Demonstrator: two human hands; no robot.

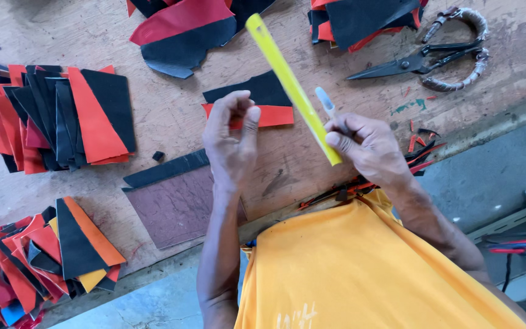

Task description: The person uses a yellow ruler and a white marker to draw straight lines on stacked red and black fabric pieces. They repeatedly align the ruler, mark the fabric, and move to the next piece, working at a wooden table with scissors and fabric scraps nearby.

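Right hand (366,143), centre right of frame: closed around a long yellow flat ruler (290,85) and a pale grey pen-like marker (327,105), ruler angled up-left, apparently lifted clear of the worn wooden table (171,116). Left hand (232,137): fingers curled, pinching the edge of a black-and-orange cut leather piece (266,100) lying flat at centre. Stacked black and orange cut pieces (62,116) fill the left edge; wrapped-handle metal shears (433,58) lie upper right. Bare board remains around the centre piece.

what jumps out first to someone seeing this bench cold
The yellow ruler stands out, held with a pen in the right hand mid-frame, beside the left hand over a red and black piece. Stacks of red and black pieces fill the left, and scissors lie at top right on the table.
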